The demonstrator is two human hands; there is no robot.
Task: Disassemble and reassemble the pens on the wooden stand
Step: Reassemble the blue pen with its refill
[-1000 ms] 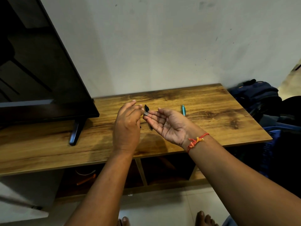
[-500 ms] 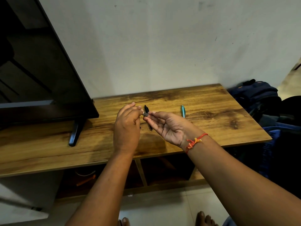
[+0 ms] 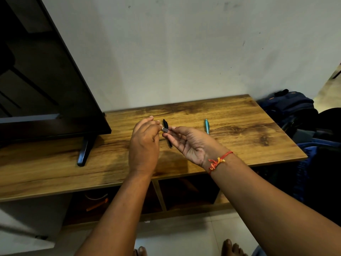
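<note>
Above the wooden stand (image 3: 239, 130), my left hand (image 3: 144, 145) and my right hand (image 3: 193, 145) meet fingertip to fingertip. Between them is a small pen part (image 3: 164, 129), silvery on the left and dark on the right. My left hand pinches the silvery end with curled fingers, and my right thumb and forefinger pinch the dark end. A black pen (image 3: 165, 123) lies on the stand just behind the hands, partly hidden by my right fingers. To the right, a teal pen (image 3: 207, 126) lies on the wood, untouched.
A black television (image 3: 46, 80) stands on the left of the stand on a dark foot (image 3: 85, 150). Dark blue bags (image 3: 291, 109) sit on the floor at the right. Open shelves (image 3: 184, 193) lie under the top. My bare toes show at the bottom edge.
My right hand was open, palm up; its thumb and forefinger have since closed on the small part held by my left hand. The pens on the stand have not moved.
</note>
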